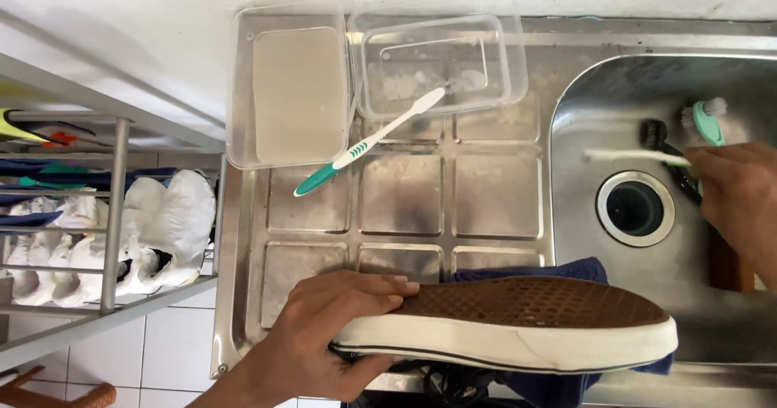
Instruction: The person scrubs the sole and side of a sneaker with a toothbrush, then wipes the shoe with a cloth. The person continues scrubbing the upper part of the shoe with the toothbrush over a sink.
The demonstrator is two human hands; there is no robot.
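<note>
Holding a dark blue canvas shoe with a brown waffle sole and white rubber sidewall (518, 327) sole-up at the near edge of the stainless steel sink unit (405, 206), the left hand (324, 335) wraps its heel end. The right hand (740, 197) closes on a thin white brush handle (635, 157) over the steel basin (647, 295), beside a green toothbrush (708, 121) and a black brush (660, 137).

Risks, as judgement: the shoe overhangs the edge with 1 hand gripping, so a wet sole could slip out; a loose brush could roll toward the round drain hole (635, 208).

Containers: 2 clear plastic tubs at the back. The left tub (287, 88) holds cloudy beige liquid; the right tub (437, 60) holds whitish residue, and a white-and-teal toothbrush (368, 142) leans on its rim.
</note>
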